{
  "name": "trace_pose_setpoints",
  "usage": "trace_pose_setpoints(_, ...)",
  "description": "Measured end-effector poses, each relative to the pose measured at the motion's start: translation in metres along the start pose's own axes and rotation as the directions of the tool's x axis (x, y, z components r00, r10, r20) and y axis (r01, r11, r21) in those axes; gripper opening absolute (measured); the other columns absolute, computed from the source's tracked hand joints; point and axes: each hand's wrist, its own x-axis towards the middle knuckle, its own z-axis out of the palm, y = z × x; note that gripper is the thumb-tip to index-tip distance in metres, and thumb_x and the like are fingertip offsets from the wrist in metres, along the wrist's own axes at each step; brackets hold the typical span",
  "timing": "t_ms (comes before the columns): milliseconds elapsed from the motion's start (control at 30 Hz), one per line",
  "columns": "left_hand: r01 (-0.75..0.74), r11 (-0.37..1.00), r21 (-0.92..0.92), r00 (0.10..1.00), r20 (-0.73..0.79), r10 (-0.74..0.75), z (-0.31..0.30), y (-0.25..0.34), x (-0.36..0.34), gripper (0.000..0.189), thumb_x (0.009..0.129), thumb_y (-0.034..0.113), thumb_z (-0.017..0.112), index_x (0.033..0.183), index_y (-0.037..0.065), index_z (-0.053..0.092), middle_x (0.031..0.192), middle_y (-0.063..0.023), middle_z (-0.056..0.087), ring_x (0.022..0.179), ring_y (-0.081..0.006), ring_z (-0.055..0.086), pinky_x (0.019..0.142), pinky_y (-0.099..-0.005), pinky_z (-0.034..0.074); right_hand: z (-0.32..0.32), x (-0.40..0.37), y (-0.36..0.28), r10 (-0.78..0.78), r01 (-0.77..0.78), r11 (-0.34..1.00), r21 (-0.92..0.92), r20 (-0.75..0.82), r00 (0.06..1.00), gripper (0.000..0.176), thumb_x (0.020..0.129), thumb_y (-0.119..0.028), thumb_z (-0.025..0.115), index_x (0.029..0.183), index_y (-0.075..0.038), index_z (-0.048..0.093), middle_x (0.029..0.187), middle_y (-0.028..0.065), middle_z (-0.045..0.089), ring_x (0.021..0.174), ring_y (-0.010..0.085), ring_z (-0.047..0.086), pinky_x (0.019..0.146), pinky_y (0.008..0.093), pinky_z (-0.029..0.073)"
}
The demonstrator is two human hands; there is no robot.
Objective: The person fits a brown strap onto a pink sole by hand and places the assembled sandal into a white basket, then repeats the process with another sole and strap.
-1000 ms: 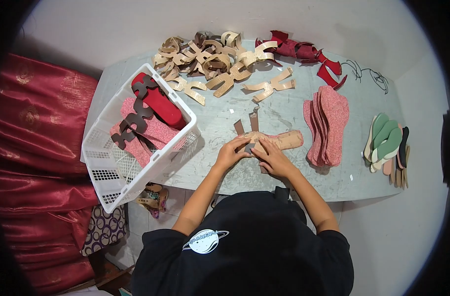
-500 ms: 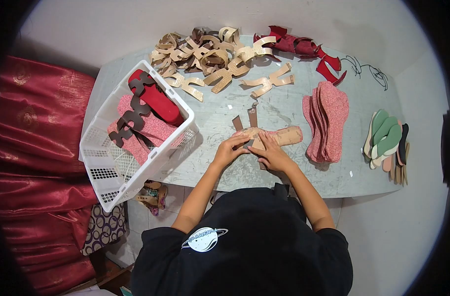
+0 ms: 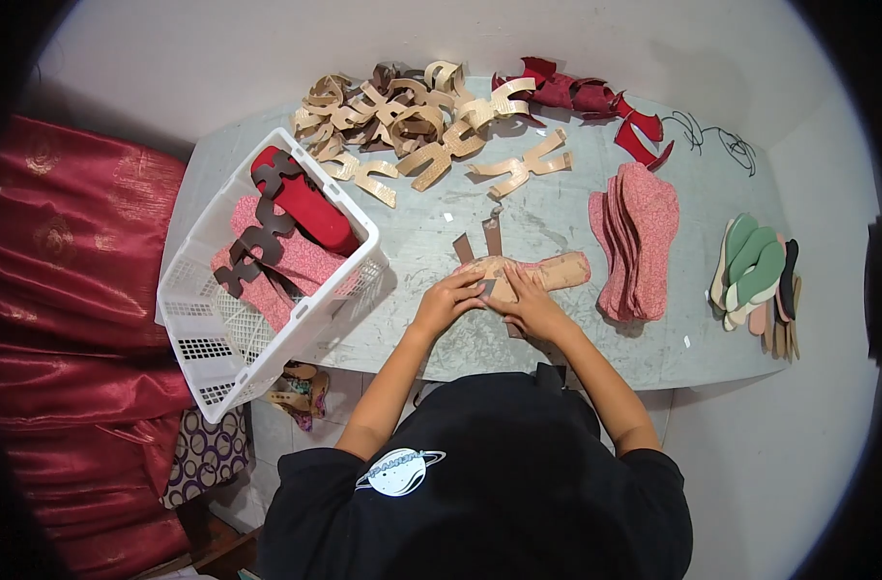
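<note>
A tan insole [image 3: 557, 271] lies flat on the grey table [image 3: 576, 338] in front of me, with brown strap ends [image 3: 479, 244] sticking out past its far edge. My left hand [image 3: 446, 300] presses on the insole's left end with curled fingers. My right hand [image 3: 530, 304] rests beside it, fingertips on the same piece. Both hands touch each other over the insole.
A white basket [image 3: 223, 333] at the left holds pink and red insoles and a brown strap. Gold and brown straps [image 3: 402, 116] and red straps [image 3: 581, 97] pile at the far edge. Pink insoles [image 3: 639, 237] are stacked right; green and tan soles [image 3: 760, 275] lie farther right.
The hands stay on the tan insole with small finger shifts. The whole view has drifted slightly; nothing else on the table moved.
</note>
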Motion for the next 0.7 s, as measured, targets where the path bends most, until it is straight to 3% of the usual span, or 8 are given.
trace_pose_setpoints(133,-0.024,1.000,0.007,1.000,-0.007,0.024,-0.002,0.001,-0.001,0.034,0.067,0.025,0.072,0.098,0.011,0.068,0.120,-0.0078,0.056,0.113,-0.0282,0.051,0.094,-0.0344,0.041,0.000,-0.001,-0.001,0.009,-0.008,1.000,-0.016,0.011,1.000,0.057,0.075,-0.024,0.065,0.127,-0.038,0.045,0.144,0.0223,0.015,0.134,0.0398,0.014,0.101,0.0549,0.025)
trace_pose_setpoints(200,-0.095,0.986,0.135,0.995,0.008,0.094,-0.006,-0.001,0.002,0.028,0.070,0.029,0.069,0.093,0.014,0.070,0.131,-0.0078,0.046,0.124,-0.0309,0.040,0.101,-0.0440,0.032,0.001,0.000,0.000,0.012,-0.012,1.000,0.004,0.013,1.000,0.057,0.075,-0.025,0.065,0.126,-0.039,0.045,0.144,0.0220,0.016,0.134,0.0393,0.015,0.102,0.0549,0.024)
trace_pose_setpoints(233,-0.099,0.986,0.137,0.995,0.005,0.099,-0.007,-0.002,0.003,0.028,0.070,0.029,0.069,0.093,0.014,0.070,0.131,-0.0078,0.046,0.124,-0.0309,0.040,0.101,-0.0440,0.032,-0.001,0.000,0.000,0.010,-0.010,1.000,0.000,0.009,1.000,0.057,0.075,-0.025,0.065,0.126,-0.039,0.045,0.144,0.0220,0.016,0.134,0.0393,0.015,0.102,0.0549,0.024)
trace_pose_setpoints(300,-0.048,0.993,0.112,0.997,0.070,0.040,-0.008,-0.005,0.003,0.025,0.073,0.031,0.066,0.092,0.015,0.071,0.139,-0.0085,0.036,0.131,-0.0358,0.025,0.105,-0.0529,0.018,-0.003,0.001,-0.003,0.032,-0.033,0.999,0.002,0.044,0.999,0.056,0.075,-0.025,0.065,0.126,-0.039,0.046,0.145,0.0214,0.015,0.134,0.0386,0.015,0.103,0.0545,0.022)
trace_pose_setpoints(600,0.045,0.997,0.066,0.998,-0.034,-0.043,0.002,-0.010,0.003,0.022,0.072,0.030,0.069,0.088,0.015,0.072,0.141,-0.0091,0.032,0.133,-0.0386,0.018,0.106,-0.0550,0.011,-0.003,0.001,-0.004,0.074,-0.075,0.997,0.001,0.074,0.994,0.054,0.076,-0.025,0.064,0.125,-0.040,0.047,0.146,0.0198,0.014,0.135,0.0375,0.013,0.104,0.0534,0.019)
trace_pose_setpoints(700,0.044,0.997,0.068,0.997,-0.070,-0.040,0.001,-0.008,0.003,0.024,0.072,0.026,0.071,0.091,0.013,0.071,0.139,-0.0125,0.036,0.132,-0.0392,0.022,0.105,-0.0541,0.013,-0.003,0.001,-0.003,0.078,-0.080,0.996,0.027,0.075,0.994,0.054,0.076,-0.024,0.064,0.125,-0.040,0.047,0.146,0.0192,0.013,0.135,0.0372,0.013,0.104,0.0536,0.019)
